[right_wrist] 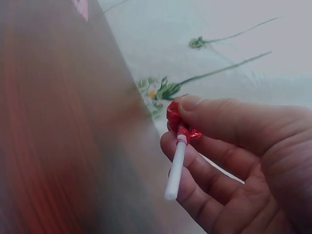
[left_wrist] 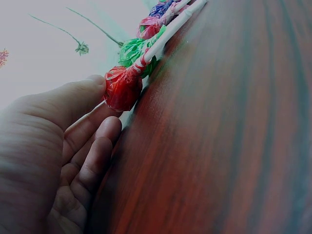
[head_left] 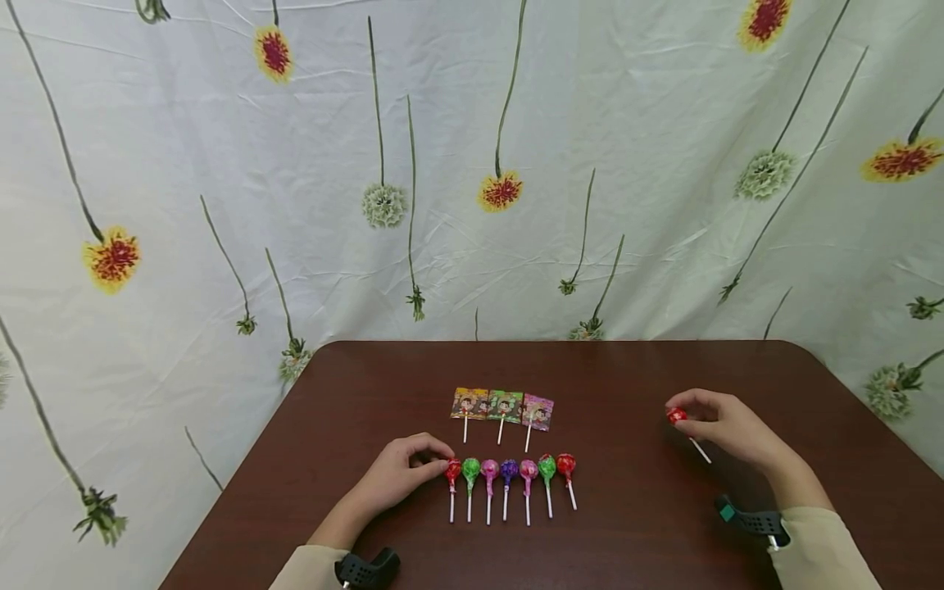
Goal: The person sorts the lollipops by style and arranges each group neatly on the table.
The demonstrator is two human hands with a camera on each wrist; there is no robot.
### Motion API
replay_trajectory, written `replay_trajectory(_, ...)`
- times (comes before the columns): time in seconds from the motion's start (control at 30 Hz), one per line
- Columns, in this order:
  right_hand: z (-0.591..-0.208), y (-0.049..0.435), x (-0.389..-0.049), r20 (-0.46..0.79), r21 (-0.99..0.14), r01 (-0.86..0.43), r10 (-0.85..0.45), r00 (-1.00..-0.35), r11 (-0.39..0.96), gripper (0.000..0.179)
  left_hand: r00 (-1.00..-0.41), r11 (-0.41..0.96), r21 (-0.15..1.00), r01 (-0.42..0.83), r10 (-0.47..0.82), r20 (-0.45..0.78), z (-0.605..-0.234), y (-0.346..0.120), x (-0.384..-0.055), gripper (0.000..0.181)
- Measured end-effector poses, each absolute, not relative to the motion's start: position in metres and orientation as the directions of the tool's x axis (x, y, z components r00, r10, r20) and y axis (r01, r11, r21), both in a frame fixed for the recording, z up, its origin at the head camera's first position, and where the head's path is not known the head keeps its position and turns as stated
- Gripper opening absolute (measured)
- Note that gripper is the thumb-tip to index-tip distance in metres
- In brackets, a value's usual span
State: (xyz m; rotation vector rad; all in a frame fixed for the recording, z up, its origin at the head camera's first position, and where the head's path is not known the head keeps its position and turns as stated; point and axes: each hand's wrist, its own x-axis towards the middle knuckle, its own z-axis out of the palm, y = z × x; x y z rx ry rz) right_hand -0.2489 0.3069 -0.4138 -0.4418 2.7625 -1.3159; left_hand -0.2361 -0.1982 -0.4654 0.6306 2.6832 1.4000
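Several wrapped lollipops lie side by side on the table, sticks toward me. At the row's left end, my left hand (head_left: 406, 471) pinches the head of a red lollipop (left_wrist: 123, 88) between thumb and fingers. Beside that one lies a green lollipop (head_left: 470, 469), followed by pink, purple, pink, green and red ones. Off to the right, my right hand (head_left: 730, 422) holds another red lollipop (right_wrist: 176, 117) by its head. Its white stick (right_wrist: 176, 170) points down and toward me, and thumb and fingertips grip the wrapper.
Behind the row lie three flat candy packets, orange (head_left: 469, 403), green (head_left: 505, 406) and purple (head_left: 537, 411), each with a white stick. The dark brown table (head_left: 612, 541) ends at a flowered cloth (head_left: 457, 123). Both wrists wear black bands.
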Motion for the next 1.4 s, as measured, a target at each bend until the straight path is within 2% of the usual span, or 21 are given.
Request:
replay_trajectory(0.33, -0.399, 0.288, -0.247, 0.119, -0.781, -0.299, -0.338, -0.933, 0.549, 0.034, -0.918, 0.521, 0.787, 0.332, 0.370, 0.142, -0.467, -0.200, -0.236, 0.009)
replay_trajectory(0.6, -0.394, 0.274, -0.245, 0.110, -0.829, -0.297, -0.383, -0.917, 0.474, 0.031, -0.919, 0.525, 0.786, 0.327, 0.369, 0.137, -0.467, -0.201, -0.236, 0.009)
replay_trajectory(1.4, -0.413, 0.242, -0.251, 0.043, -0.853, -0.315, -0.545, -0.838, 0.416, 0.030, -0.910, 0.500, 0.793, 0.349, 0.383, 0.159, -0.464, -0.198, -0.235, 0.010)
